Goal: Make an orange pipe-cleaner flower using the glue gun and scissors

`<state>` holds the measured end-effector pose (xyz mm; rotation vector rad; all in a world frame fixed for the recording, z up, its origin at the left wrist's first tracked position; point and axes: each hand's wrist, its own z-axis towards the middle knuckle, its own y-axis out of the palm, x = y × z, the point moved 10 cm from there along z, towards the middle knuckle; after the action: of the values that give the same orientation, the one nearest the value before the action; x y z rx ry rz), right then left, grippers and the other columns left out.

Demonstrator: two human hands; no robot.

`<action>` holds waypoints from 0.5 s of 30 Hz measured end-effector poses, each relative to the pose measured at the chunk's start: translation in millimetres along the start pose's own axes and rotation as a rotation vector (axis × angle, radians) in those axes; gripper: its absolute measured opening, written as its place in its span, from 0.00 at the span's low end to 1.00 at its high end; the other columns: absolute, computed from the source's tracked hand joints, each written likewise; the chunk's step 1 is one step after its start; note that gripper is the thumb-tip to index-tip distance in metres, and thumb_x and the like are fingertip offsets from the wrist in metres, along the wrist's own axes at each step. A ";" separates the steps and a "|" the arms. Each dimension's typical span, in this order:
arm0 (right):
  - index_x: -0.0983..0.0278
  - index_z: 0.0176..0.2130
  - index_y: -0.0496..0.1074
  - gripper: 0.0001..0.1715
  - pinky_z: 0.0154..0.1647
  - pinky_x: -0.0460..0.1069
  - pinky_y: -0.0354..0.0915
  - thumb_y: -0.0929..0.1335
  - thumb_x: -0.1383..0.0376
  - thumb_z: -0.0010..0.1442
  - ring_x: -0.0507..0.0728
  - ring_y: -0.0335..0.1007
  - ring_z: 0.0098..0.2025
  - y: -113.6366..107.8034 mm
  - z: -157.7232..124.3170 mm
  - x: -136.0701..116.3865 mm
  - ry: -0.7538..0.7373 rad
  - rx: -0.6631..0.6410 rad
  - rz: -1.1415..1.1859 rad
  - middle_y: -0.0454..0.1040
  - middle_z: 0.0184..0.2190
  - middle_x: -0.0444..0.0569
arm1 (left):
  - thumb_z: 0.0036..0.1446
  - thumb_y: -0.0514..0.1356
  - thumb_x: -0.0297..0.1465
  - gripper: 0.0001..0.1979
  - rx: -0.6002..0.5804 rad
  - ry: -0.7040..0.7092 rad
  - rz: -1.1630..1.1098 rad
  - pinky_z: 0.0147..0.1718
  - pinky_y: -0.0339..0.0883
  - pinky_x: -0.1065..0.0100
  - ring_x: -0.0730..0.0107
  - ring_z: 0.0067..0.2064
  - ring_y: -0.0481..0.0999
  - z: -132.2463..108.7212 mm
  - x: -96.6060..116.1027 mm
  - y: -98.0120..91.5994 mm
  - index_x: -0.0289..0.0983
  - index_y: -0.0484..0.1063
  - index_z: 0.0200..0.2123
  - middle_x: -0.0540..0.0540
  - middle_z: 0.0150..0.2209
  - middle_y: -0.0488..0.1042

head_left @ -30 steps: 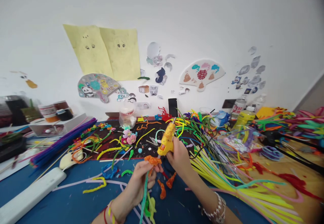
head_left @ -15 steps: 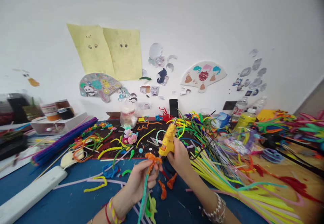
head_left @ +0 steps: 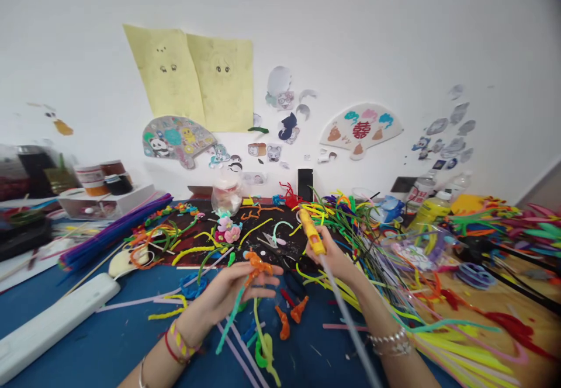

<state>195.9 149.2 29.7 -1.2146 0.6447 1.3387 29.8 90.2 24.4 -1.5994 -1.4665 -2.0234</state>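
My left hand [head_left: 239,286] holds an orange pipe-cleaner flower [head_left: 258,263] on a teal stem [head_left: 231,324], pinched lightly near the thumb with the other fingers stretched out. In my right hand [head_left: 332,256] is a yellow hot glue gun [head_left: 312,231], raised over the dark mat. A long translucent glue stick [head_left: 346,312] sticks out of its back toward me. Two loose orange pipe-cleaner pieces [head_left: 284,325] lie on the blue table below, between my hands. Close to my left wrist is a green and yellow pipe-cleaner piece [head_left: 265,347].
A white power strip [head_left: 56,324] lies at the left. Pipe cleaners [head_left: 456,353] spread over the right side. Scissors [head_left: 269,241] and a pink flower piece [head_left: 228,231] rest on the dark mat. Bottles [head_left: 432,210] and a phone [head_left: 305,184] stand near the wall.
My right hand has moved the glue gun away from the orange flower, to the right, and turned it. My left fingers have spread out, and the flower's stem tilts more.
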 end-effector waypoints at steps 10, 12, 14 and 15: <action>0.64 0.18 0.61 0.28 0.15 0.44 0.46 0.58 0.48 0.58 0.46 0.50 0.13 0.4 -2.1 30.8 0.179 -0.261 0.007 0.60 0.13 0.41 | 0.55 0.54 0.29 0.10 0.135 0.245 -0.205 0.32 0.68 0.69 0.72 0.29 0.69 -4.7 57.6 -48.0 0.32 0.70 0.25 0.45 0.28 0.69; 0.64 0.19 0.61 0.29 0.14 0.44 0.47 0.57 0.46 0.59 0.46 0.51 0.12 1.4 -0.9 36.7 0.206 -0.248 -0.005 0.61 0.13 0.41 | 0.56 0.53 0.29 0.11 0.152 0.264 -0.188 0.31 0.67 0.69 0.72 0.28 0.69 -6.7 60.3 -50.6 0.31 0.70 0.26 0.46 0.27 0.68; 0.63 0.20 0.60 0.29 0.14 0.43 0.48 0.56 0.45 0.58 0.46 0.52 0.12 1.9 0.5 41.5 0.226 -0.226 -0.017 0.61 0.13 0.40 | 0.56 0.53 0.29 0.10 0.185 0.274 -0.168 0.30 0.67 0.69 0.72 0.27 0.68 -8.3 60.6 -53.7 0.31 0.70 0.27 0.46 0.27 0.67; 0.62 0.20 0.59 0.28 0.14 0.43 0.48 0.57 0.45 0.58 0.46 0.52 0.12 2.1 0.9 43.4 0.234 -0.216 -0.023 0.62 0.13 0.40 | 0.56 0.53 0.28 0.10 0.208 0.279 -0.160 0.30 0.67 0.69 0.72 0.27 0.68 -9.0 60.5 -55.5 0.31 0.71 0.27 0.46 0.27 0.68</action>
<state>202.2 165.7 -10.0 -1.5654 0.6595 1.2819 -36.6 135.9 42.3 -1.1027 -1.6728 -1.9981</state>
